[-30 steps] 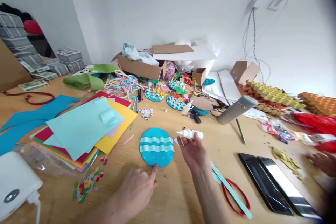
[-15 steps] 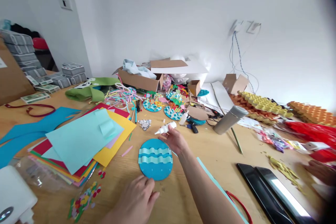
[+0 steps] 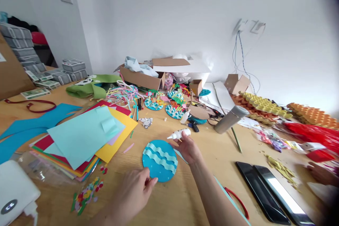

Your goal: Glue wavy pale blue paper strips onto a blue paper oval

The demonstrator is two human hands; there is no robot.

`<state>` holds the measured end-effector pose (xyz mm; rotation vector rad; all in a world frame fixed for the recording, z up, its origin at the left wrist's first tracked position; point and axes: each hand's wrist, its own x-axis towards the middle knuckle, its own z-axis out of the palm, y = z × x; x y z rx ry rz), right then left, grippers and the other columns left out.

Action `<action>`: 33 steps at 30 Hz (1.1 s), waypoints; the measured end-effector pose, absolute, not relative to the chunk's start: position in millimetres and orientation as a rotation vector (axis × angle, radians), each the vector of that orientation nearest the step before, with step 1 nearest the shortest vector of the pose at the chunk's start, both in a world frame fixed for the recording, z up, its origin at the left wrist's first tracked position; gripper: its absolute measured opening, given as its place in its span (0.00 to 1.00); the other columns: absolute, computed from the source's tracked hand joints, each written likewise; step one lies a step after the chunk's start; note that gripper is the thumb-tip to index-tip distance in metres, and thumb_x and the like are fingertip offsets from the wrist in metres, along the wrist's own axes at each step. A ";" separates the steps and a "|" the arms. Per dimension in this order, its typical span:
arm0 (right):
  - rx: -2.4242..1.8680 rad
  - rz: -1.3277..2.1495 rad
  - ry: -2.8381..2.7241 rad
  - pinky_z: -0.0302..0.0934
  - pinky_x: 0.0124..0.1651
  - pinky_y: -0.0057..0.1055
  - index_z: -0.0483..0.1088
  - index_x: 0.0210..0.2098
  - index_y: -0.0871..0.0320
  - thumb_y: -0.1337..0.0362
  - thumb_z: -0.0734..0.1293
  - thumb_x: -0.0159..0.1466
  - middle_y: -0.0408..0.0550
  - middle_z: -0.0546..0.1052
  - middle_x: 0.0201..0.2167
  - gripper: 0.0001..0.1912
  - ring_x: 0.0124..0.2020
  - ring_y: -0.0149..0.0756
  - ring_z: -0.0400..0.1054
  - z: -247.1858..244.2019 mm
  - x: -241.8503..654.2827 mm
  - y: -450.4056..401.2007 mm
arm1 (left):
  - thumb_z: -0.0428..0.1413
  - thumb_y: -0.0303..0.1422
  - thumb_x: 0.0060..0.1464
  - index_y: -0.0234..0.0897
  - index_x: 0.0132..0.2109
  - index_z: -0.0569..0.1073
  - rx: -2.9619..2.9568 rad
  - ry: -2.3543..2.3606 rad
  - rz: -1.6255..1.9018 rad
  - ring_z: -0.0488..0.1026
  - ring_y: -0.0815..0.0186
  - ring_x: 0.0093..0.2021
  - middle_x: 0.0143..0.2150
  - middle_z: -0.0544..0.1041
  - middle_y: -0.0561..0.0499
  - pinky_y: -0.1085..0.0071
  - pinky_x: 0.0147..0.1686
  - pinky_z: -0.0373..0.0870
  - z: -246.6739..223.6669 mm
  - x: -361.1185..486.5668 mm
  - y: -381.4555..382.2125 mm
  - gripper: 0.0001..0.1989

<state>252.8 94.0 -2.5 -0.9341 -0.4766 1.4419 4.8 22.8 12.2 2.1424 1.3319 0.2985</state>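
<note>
- Two bare hands work at a pale wooden table (image 3: 182, 201); the right hand (image 3: 189, 150) has its fingers and thumb closed round a white plastic squeeze bottle (image 3: 181, 134), which lies nearly level, nozzle pointing left, near the disc's upper right edge. Its contents cannot be seen.
- The left hand (image 3: 132, 189) is at the lower left rim of a round blue disc (image 3: 159, 172), thumb and forefinger close to each other; whether they pinch the rim, I cannot tell.
- The disc lies flat on the table between the hands, crossed by two wavy pale aqua strips (image 3: 162, 161).
- A second white squeeze bottle (image 3: 185, 117) leans farther back, beside a round brown cardboard piece (image 3: 198, 112).
- A long open brown cardboard box (image 3: 140, 77) at the wall holds crumpled pale blue cloth (image 3: 139, 66), some rising above its rim.
- A small open brown cardboard box (image 3: 196, 88) stands to its right; its inside is too dark to read.
- A grey cylindrical flask (image 3: 229, 120) stands right of the bottles, top covered, contents hidden.
- Yellow moulded egg trays (image 3: 267, 104) and orange moulded egg trays (image 3: 312, 114) lie at the right.
</note>
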 end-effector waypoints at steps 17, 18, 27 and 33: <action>-0.872 1.483 -0.376 0.67 0.50 0.52 0.76 0.40 0.51 0.53 0.74 0.57 0.47 0.79 0.37 0.14 0.39 0.41 0.74 -4.5 211.9 -35.5 | 0.36 0.48 0.64 0.40 0.40 0.70 1.663 1.500 0.715 0.76 0.61 0.33 0.36 0.78 0.49 0.67 0.33 0.69 12.7 -18.6 82.4 0.23; -0.867 1.494 -0.359 0.66 0.51 0.52 0.76 0.40 0.51 0.53 0.73 0.57 0.47 0.79 0.37 0.14 0.38 0.41 0.74 -6.2 207.9 -41.4 | 0.36 0.48 0.64 0.40 0.40 0.69 1.676 1.514 0.732 0.76 0.61 0.35 0.37 0.78 0.48 0.66 0.35 0.70 12.3 -19.4 84.4 0.23; -0.861 1.358 -0.317 0.67 0.50 0.52 0.76 0.35 0.50 0.53 0.77 0.52 0.46 0.80 0.36 0.14 0.38 0.41 0.74 0.7 223.9 -23.2 | 0.38 0.44 0.65 0.41 0.37 0.68 1.798 1.626 0.628 0.76 0.59 0.34 0.28 0.75 0.49 0.67 0.35 0.65 10.9 -22.9 82.5 0.19; -0.870 1.349 -0.332 0.68 0.50 0.49 0.77 0.35 0.51 0.52 0.77 0.52 0.45 0.80 0.36 0.14 0.39 0.40 0.73 -3.0 219.8 -13.1 | 0.38 0.44 0.65 0.40 0.41 0.69 1.778 1.623 0.623 0.77 0.59 0.37 0.31 0.78 0.48 0.67 0.36 0.66 14.0 -23.0 81.5 0.20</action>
